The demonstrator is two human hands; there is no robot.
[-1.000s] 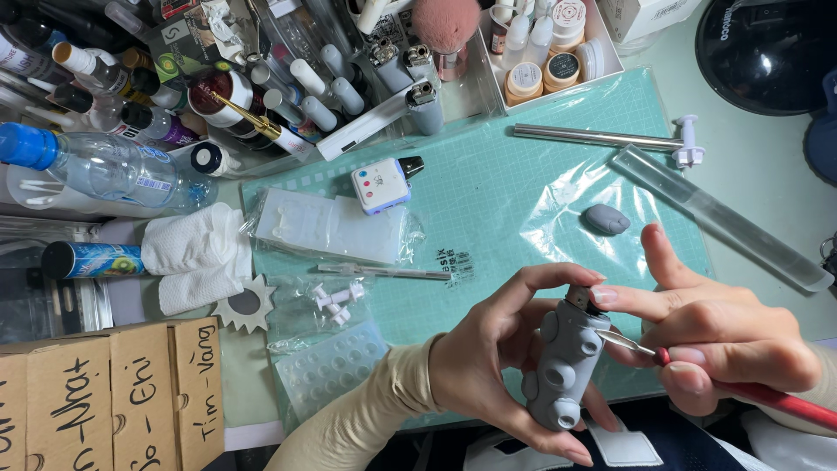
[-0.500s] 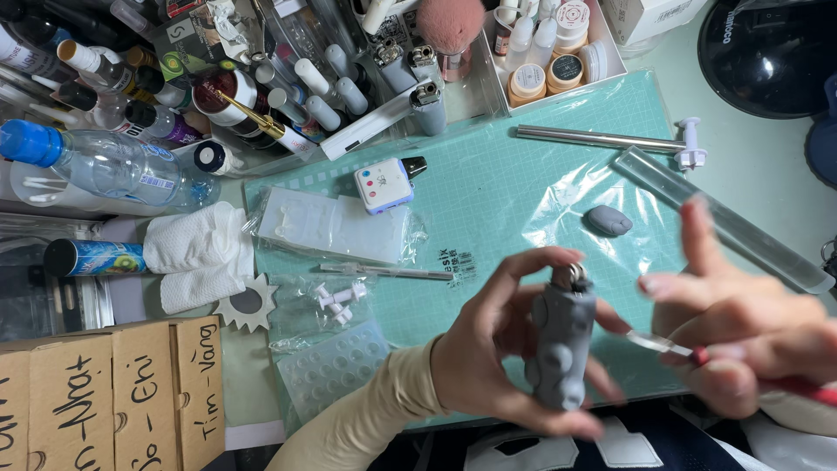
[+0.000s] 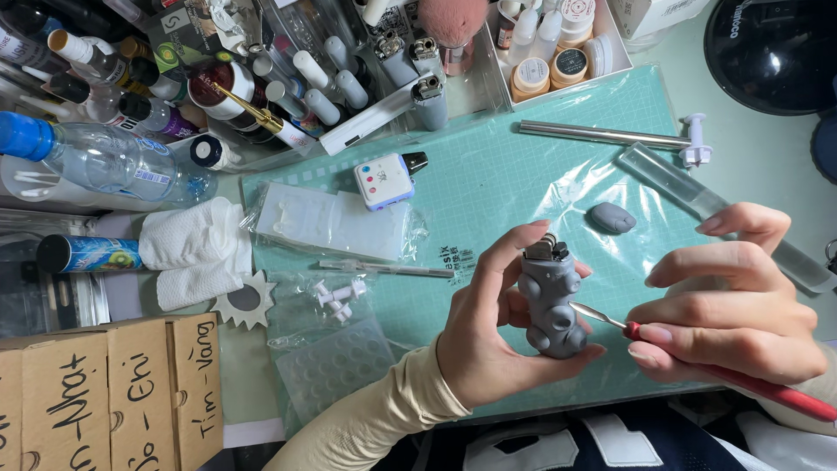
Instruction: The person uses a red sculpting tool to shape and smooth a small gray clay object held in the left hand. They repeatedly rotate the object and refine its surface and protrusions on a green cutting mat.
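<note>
Gripping clay-covered lighter [image 3: 551, 301], left hand [image 3: 488, 336] upright.

The cutting mat [image 3: 488, 183] occupies the centre of the table. Above its near edge, the left hand [image 3: 488, 336] holds a clay-covered lighter [image 3: 551, 301] upright; the right hand [image 3: 741, 301], just to its right, holds a sculpting tool [image 3: 697, 358] whose tip touches the lighter's right side. A clay lump [image 3: 612, 217] lies on the mat beyond the hands. A metal rod [image 3: 602, 135] lies at the far edge. A water bottle [image 3: 96, 157] lies far left, folded tissue [image 3: 192, 253] nearer, cardboard boxes [image 3: 105, 392] at near left.
</note>
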